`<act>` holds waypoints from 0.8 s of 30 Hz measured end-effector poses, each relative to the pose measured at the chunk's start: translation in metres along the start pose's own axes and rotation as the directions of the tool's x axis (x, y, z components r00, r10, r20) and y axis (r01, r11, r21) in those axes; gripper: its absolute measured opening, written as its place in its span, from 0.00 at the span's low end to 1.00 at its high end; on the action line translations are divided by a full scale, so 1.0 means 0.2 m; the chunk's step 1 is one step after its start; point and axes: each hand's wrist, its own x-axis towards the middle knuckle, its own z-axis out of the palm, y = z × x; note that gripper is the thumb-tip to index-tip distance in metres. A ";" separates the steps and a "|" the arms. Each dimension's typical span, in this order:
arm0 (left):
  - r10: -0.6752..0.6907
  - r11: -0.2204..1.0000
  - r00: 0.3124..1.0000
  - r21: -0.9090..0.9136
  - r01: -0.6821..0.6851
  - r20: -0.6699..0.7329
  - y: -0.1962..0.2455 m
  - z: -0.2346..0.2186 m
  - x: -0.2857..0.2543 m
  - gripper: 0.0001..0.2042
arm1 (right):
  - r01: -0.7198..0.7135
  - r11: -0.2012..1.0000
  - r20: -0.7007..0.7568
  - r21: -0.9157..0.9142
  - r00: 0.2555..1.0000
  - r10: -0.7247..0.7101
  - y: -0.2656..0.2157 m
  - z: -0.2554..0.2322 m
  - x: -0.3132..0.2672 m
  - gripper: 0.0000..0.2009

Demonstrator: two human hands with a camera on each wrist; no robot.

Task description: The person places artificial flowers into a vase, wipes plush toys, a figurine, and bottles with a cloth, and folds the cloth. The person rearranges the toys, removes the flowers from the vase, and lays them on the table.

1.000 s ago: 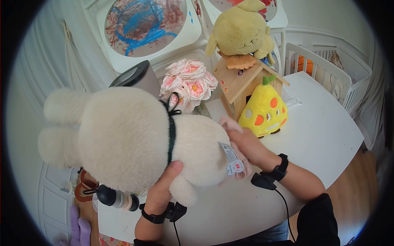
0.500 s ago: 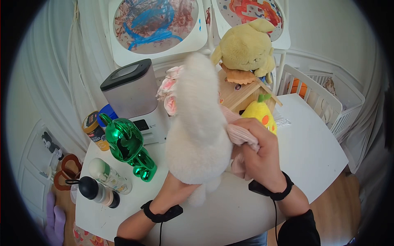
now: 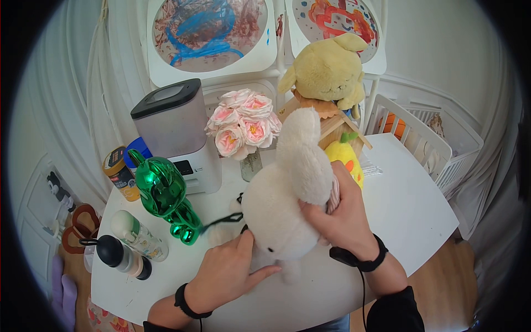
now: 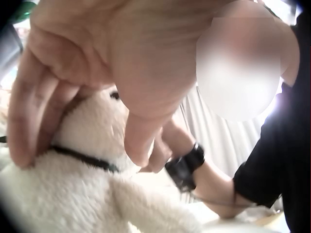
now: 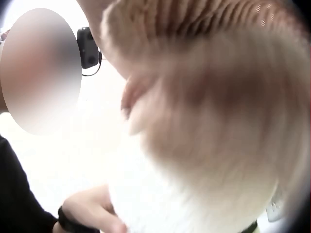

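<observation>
A cream plush rabbit (image 3: 282, 216) is over the near part of the table, ears up and one black eye showing low on its head. A dark green ribbon (image 4: 85, 159) circles its neck, its loose end trailing left in the head view. My left hand (image 3: 224, 274) grips the rabbit at the neck, fingers on one side and thumb on the other, as the left wrist view shows. With my right hand (image 3: 347, 224) I hold a pink ribbed knit piece (image 5: 209, 19) against the rabbit's head and ear. Much of the knit is hidden behind my fingers.
Left on the white table (image 3: 409, 205) stand a shiny green figurine (image 3: 163, 191), two bottles (image 3: 135, 235), a tub (image 3: 121, 177) and a grey-lidded appliance (image 3: 174, 124). Behind are pink flowers (image 3: 243, 124), a wooden house (image 3: 340, 130), a yellow plush (image 3: 344, 155) and a tan plush (image 3: 326, 72).
The rabbit has turned from lying sideways, head left, to ears up with its eye towards me. It has come lower and nearer. My right hand has kept the pink knit and reached its head.
</observation>
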 end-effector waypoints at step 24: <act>0.176 0.917 0.935 -0.295 -0.269 -0.307 0.14 -0.02 -0.03 0.46 | 0.013 0.974 0.169 -0.226 0.985 0.026 -0.37 -0.09 -0.26 0.33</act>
